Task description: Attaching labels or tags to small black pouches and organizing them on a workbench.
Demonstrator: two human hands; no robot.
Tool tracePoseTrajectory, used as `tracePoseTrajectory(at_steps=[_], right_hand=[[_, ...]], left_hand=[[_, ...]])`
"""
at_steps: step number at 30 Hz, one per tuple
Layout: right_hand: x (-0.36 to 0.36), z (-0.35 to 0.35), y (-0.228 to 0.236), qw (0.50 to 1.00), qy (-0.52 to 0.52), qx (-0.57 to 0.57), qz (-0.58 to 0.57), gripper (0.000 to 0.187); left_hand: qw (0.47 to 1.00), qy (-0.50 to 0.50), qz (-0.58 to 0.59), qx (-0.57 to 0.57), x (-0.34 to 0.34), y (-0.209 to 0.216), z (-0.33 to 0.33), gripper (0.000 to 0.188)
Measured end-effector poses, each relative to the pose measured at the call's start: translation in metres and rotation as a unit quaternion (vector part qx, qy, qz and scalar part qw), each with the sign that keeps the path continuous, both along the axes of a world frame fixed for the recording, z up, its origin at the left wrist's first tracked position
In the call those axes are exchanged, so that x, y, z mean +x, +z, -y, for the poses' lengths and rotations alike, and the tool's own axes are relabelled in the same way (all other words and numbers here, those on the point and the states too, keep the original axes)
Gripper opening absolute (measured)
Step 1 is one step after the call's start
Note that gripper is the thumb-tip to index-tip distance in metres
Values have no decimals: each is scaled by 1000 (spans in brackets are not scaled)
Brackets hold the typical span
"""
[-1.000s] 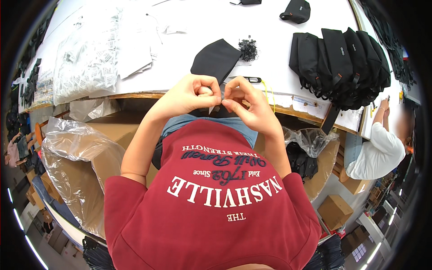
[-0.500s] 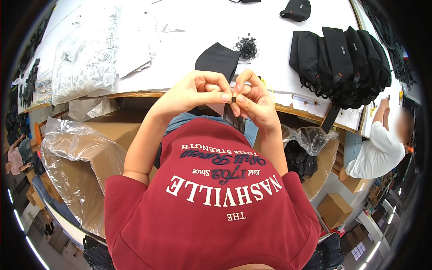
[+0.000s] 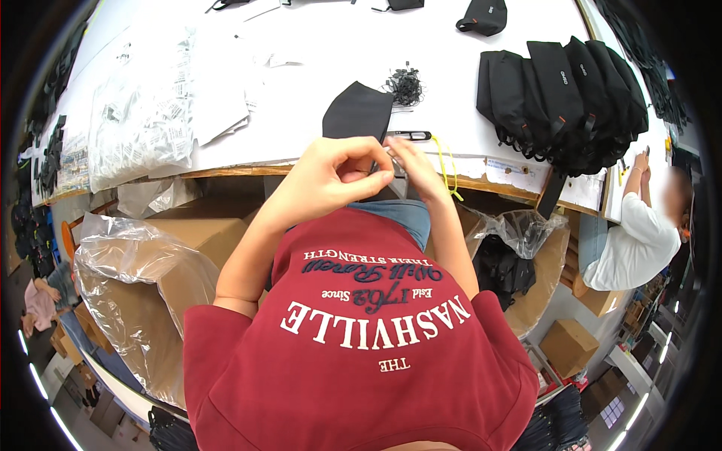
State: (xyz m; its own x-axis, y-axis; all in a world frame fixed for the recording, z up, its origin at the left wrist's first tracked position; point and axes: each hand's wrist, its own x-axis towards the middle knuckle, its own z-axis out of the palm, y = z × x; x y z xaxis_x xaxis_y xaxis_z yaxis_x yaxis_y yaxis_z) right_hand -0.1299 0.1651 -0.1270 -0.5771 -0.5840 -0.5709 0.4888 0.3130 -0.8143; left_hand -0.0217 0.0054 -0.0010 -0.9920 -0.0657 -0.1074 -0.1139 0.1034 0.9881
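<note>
My left hand is at the table's front edge, fingers curled and thumb against the forefinger in a pinch. Whatever lies in that pinch is too small or hidden to name. Close against it, my right hand has its fingers pressed together, their tips by the left fingertips; its thumb and anything it grips are hidden. A black fabric piece, perhaps part of a bag, lies just beyond both hands and runs down behind them. Thread snips with a yellow cord lie beside my right fingers.
A tangle of black looped strings sits behind the fabric. Black bags are stacked at the right, with another black pouch farther back. Clear plastic packets cover the left. Plastic-lined cartons stand below. A co-worker is at right.
The right hand's fingers have straightened from their pinch on a small black piece, which no longer shows. Both hands have dipped slightly, and the snips have come into sight.
</note>
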Motion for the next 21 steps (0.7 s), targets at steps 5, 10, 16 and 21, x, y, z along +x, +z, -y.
tracePoseTrajectory(at_steps=[5, 10, 16, 21], right_hand=[[5, 19, 1, 972, -7, -139, 187, 25], [-1, 14, 0, 994, -1, -109, -7, 15], [-8, 8, 49, 993, 50, -100, -36, 24], [-3, 5, 46, 991, 55, -115, -49, 25]], left_hand=[[998, -49, 8, -31, 4, 7, -5, 6], [969, 29, -116, -217, 9, 59, -6, 23], [938, 140, -293, 122, 3, 110, -30, 28], [901, 248, -298, 194, 31, 150, -70, 19]])
